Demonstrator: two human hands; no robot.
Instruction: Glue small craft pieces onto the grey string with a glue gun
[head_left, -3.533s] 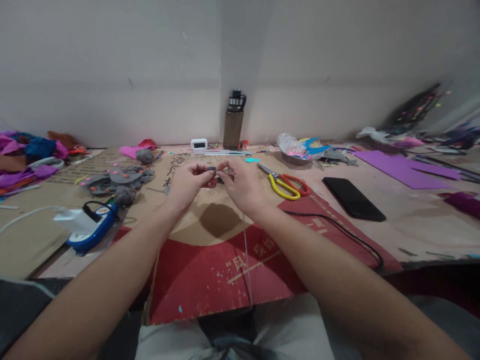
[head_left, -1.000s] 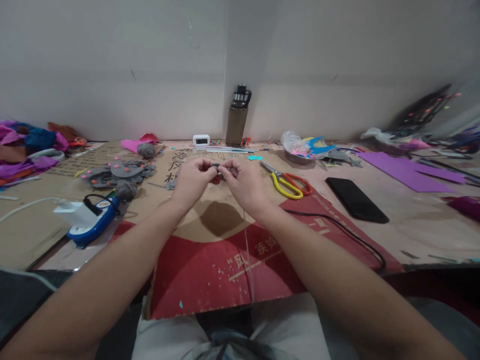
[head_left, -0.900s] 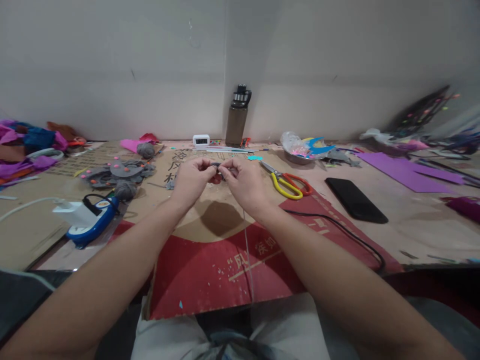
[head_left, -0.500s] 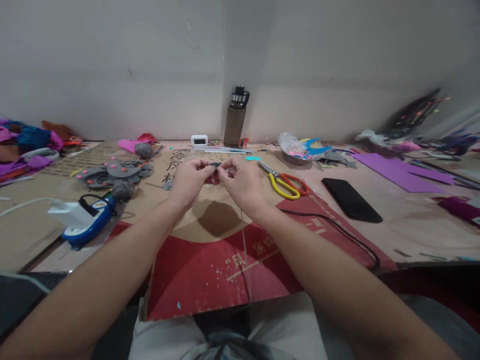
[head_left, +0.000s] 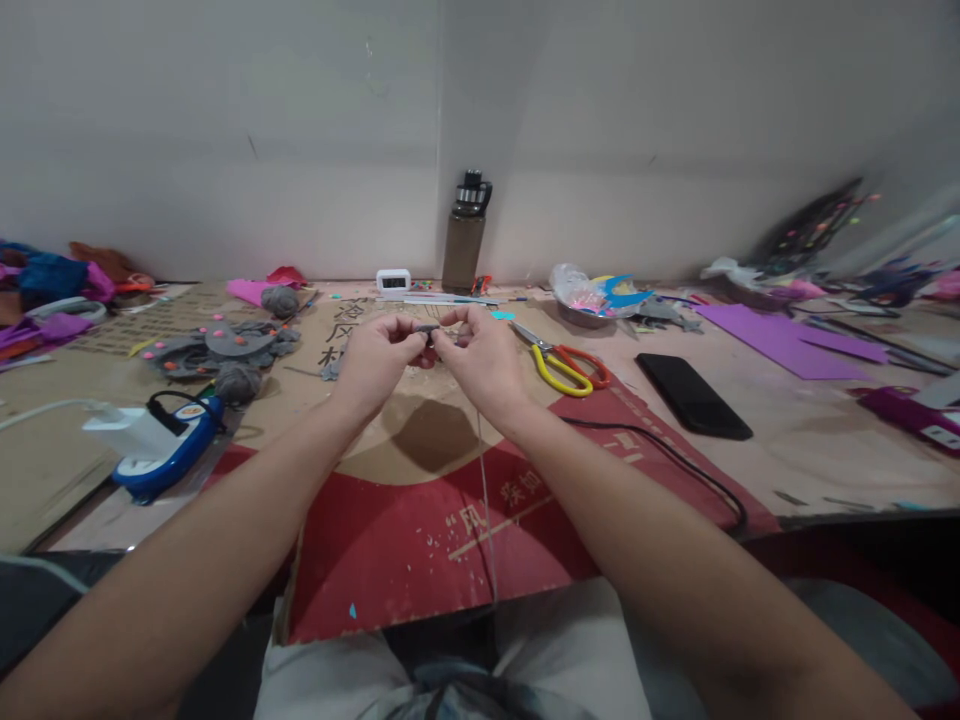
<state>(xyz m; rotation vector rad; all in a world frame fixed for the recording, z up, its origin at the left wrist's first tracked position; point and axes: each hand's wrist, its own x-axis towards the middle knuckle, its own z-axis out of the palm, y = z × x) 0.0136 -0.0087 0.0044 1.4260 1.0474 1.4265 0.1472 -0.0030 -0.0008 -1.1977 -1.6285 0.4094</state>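
My left hand and my right hand meet fingertip to fingertip above the table, both pinched on a small dark grey piece held between them. A thin pale thread hangs from under my right hand down toward my lap. What exactly the small piece is, I cannot make out. Below the hands lies a red and tan cardboard sheet with white characters.
Yellow and orange scissors lie right of my hands, then a black phone and a black cable. A blue and white device, grey felt pieces, a bottle and purple sheets surround them.
My hands stay pinched together on the small piece with only slight finger shifts. The view has drifted a little, so the table things sit slightly further left.
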